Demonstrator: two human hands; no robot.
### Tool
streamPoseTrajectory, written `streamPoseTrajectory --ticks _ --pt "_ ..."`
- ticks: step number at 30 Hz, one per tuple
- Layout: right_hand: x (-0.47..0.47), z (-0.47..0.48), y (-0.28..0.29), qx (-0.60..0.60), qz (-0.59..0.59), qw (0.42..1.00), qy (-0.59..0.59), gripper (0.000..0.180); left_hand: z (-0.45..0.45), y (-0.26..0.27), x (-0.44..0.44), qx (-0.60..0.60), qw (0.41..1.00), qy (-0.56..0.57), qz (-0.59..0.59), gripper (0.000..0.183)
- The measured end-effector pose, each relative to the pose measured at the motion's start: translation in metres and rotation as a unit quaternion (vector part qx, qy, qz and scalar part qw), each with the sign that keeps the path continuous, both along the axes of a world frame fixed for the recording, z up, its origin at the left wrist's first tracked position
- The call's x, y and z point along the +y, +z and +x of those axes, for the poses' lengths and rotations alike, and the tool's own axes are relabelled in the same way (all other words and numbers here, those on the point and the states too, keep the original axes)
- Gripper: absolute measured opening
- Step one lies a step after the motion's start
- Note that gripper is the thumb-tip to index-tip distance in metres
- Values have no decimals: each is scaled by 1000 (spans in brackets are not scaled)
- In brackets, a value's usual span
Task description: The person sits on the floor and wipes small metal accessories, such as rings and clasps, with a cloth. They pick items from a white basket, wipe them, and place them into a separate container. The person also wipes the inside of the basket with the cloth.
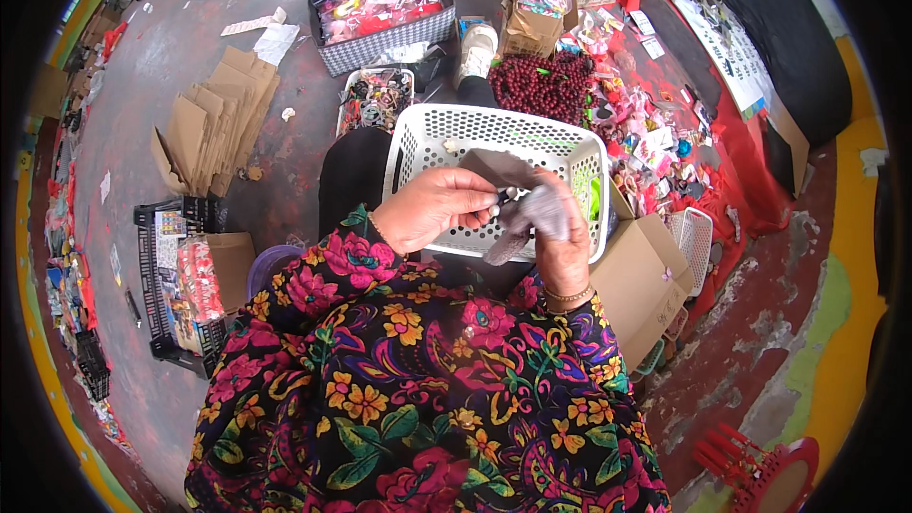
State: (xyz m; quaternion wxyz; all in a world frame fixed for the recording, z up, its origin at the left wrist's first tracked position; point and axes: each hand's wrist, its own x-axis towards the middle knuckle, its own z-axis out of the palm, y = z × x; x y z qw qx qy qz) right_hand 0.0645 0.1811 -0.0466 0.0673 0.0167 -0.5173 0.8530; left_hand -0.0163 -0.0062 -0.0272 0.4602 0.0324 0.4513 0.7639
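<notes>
A white perforated plastic basket (491,116) rests across my lap. Above it, my left hand (438,205) pinches a small dark piece with white beads (504,201) between thumb and fingertips. Close by, my right hand (566,239) grips a grey-mauve fabric piece (543,212), whose end hangs over the basket's near rim. The fabric touches or nearly touches the beaded piece; whether they are joined I cannot tell. Behind my fingers, a dark grey-brown flat piece (502,165) shows, its lower part hidden. Something bright green (595,197) is visible at the basket's right side.
Ahead are a houndstooth fabric box (388,43) of packaged items and a small tray of hair ties (377,96). Dark red bead strands (538,85) lie beyond the basket. Folded cardboard (217,121) and a black crate (146,278) stand left, an open carton (648,285) right.
</notes>
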Motion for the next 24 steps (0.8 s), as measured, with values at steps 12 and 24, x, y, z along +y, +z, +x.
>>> streamPoseTrajectory --ticks 12,24 --pt "-5 1 3 -71 65 995 11 19 8 -16 6 26 998 -58 -4 15" --pt "-8 -6 -5 -112 -42 981 -153 29 7 -15 5 -72 996 -32 35 13"
